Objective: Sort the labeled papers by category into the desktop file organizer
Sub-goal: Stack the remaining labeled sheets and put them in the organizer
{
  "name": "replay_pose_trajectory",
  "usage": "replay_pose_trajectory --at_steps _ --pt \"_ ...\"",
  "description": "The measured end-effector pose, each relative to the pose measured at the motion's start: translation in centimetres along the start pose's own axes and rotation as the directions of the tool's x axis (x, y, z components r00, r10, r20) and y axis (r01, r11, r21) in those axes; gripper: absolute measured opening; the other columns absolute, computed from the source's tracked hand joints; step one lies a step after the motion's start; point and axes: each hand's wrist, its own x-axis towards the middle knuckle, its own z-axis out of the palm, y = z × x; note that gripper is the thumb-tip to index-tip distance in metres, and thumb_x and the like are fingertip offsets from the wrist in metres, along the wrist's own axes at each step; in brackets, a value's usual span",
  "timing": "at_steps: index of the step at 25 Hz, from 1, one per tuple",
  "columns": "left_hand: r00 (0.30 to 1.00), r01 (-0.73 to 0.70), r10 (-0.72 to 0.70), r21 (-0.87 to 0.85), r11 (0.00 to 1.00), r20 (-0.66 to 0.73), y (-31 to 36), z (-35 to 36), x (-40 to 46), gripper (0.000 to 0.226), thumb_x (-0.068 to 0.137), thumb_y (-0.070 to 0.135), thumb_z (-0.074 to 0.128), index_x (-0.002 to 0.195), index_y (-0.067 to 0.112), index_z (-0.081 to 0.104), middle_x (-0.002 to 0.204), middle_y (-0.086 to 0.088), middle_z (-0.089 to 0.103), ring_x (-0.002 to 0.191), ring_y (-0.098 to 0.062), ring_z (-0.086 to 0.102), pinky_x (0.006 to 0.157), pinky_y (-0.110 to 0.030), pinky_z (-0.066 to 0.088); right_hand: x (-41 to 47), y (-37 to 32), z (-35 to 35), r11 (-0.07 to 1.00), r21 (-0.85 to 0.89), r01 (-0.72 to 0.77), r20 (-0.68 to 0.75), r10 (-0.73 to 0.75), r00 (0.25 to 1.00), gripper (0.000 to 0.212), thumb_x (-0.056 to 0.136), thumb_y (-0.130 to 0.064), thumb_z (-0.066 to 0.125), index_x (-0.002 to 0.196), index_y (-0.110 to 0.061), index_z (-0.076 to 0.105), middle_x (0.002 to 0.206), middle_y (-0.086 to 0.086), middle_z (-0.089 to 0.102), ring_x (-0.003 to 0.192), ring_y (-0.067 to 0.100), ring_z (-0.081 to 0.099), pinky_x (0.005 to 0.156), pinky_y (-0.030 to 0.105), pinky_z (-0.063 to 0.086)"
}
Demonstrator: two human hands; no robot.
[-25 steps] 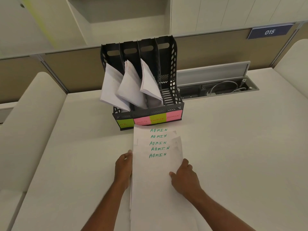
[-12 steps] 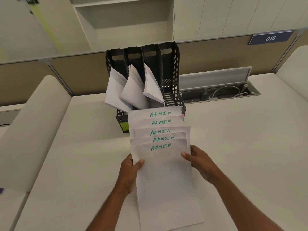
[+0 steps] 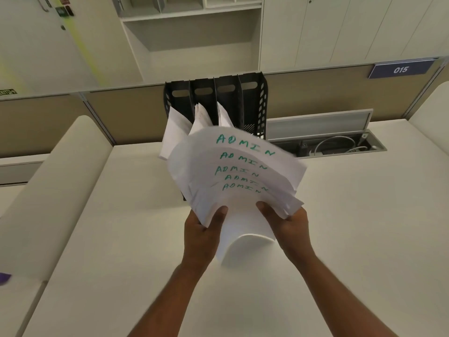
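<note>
A stack of several white sheets, each marked ADMIN in green, is lifted off the desk and bowed upward. My left hand grips its left edge with the thumb on top. My right hand grips the right edge the same way. Behind the stack stands the black file organizer with its dividers upright. White papers lean out of its three left slots; the rightmost slot shows no paper. The stack hides the organizer's front and its coloured labels.
The white desk stretches around my hands. An open cable tray with a raised lid and white cords lies to the organizer's right. Padded partition ends rise at the left and far right. A sign reading 015 hangs on the back wall.
Both hands took hold of the ADMIN stack that lay flat on the desk and raised it up and forward toward the organizer; the sheets now bend and cover the coloured labels.
</note>
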Motion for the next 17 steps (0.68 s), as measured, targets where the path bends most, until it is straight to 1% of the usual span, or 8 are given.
replay_pose_trajectory --at_steps 2,5,7,9,11,12,15,17 --pt "0.999 0.048 -0.048 0.015 0.999 0.002 -1.5 -0.3 0.2 0.038 0.085 0.011 0.074 0.12 0.022 0.064 0.107 0.006 0.075 0.102 -0.012 0.07 0.085 -0.035 0.06 0.2 1.5 -0.1 0.998 -0.012 -0.068 0.009 0.068 0.998 0.03 0.079 -0.026 0.077 0.108 -0.022 0.072 0.097 -0.014 0.076 0.088 0.006 0.072 0.069 0.02 0.056" --pt "0.994 0.11 -0.108 0.069 0.992 -0.021 -3.5 -0.7 0.4 0.045 0.082 0.014 0.078 0.123 0.019 0.062 0.109 0.0 0.073 0.104 -0.019 0.069 0.088 -0.041 0.06 0.6 3.1 -0.4 0.991 -0.024 -0.129 0.001 0.129 0.992 0.039 0.075 -0.029 0.079 0.113 -0.02 0.073 0.099 -0.008 0.078 0.091 0.005 0.072 0.072 0.017 0.054" --pt "0.989 0.149 -0.148 0.086 0.985 -0.015 -4.4 -0.8 0.7 0.04 0.081 0.015 0.079 0.117 0.023 0.065 0.107 0.0 0.074 0.1 -0.018 0.07 0.089 -0.046 0.059 0.9 3.4 -0.5 0.991 -0.022 -0.129 0.013 0.129 0.992 0.041 0.077 -0.022 0.082 0.117 -0.017 0.071 0.105 -0.007 0.075 0.092 0.001 0.07 0.074 0.013 0.053" --pt "0.984 0.176 -0.177 0.077 0.981 0.011 -5.0 -0.8 0.7 0.036 0.08 0.014 0.079 0.112 0.026 0.067 0.105 0.0 0.075 0.099 -0.017 0.071 0.088 -0.049 0.059 0.9 3.7 -0.5 0.991 -0.01 -0.132 0.022 0.132 0.991 0.039 0.082 -0.012 0.082 0.118 -0.02 0.07 0.107 -0.008 0.073 0.093 0.0 0.069 0.076 0.014 0.054" --pt "0.983 0.179 -0.181 0.056 0.982 0.038 -5.3 -0.7 0.5 0.038 0.079 0.015 0.08 0.113 0.027 0.067 0.105 0.0 0.075 0.101 -0.02 0.07 0.088 -0.048 0.059 1.1 4.2 -0.4 0.989 0.006 -0.15 0.031 0.149 0.988 0.039 0.083 -0.011 0.081 0.118 -0.023 0.069 0.108 -0.005 0.074 0.095 0.006 0.07 0.076 0.017 0.056" --pt "0.984 0.168 -0.17 0.041 0.985 0.051 -5.5 -0.7 0.4 0.038 0.078 0.016 0.08 0.112 0.027 0.067 0.104 0.001 0.075 0.102 -0.021 0.07 0.087 -0.045 0.06 1.0 4.3 -0.4 0.987 0.021 -0.161 0.029 0.16 0.987 0.039 0.081 -0.014 0.083 0.117 -0.023 0.069 0.107 -0.003 0.075 0.096 0.01 0.071 0.075 0.019 0.056" --pt "0.987 0.141 -0.14 0.002 0.99 0.083 -5.6 -0.7 0.1 0.036 0.073 0.016 0.079 0.103 0.033 0.072 0.099 0.003 0.076 0.099 -0.018 0.071 0.08 -0.033 0.061 0.6 4.4 -0.2 0.981 0.075 -0.181 0.017 0.18 0.983 0.05 0.068 -0.035 0.086 0.114 -0.023 0.07 0.105 0.0 0.077 0.095 0.016 0.073 0.077 0.028 0.06" --pt "0.981 0.165 -0.163 -0.013 0.986 0.109 -6.3 -0.9 0.1 0.039 0.072 0.012 0.078 0.104 0.034 0.071 0.099 0.001 0.075 0.1 -0.02 0.07 0.082 -0.036 0.06 0.1 4.6 -0.2 0.986 0.059 -0.155 0.034 0.153 0.988 0.057 0.064 -0.043 0.081 0.116 -0.023 0.067 0.104 -0.002 0.075 0.095 0.014 0.071 0.076 0.029 0.06"
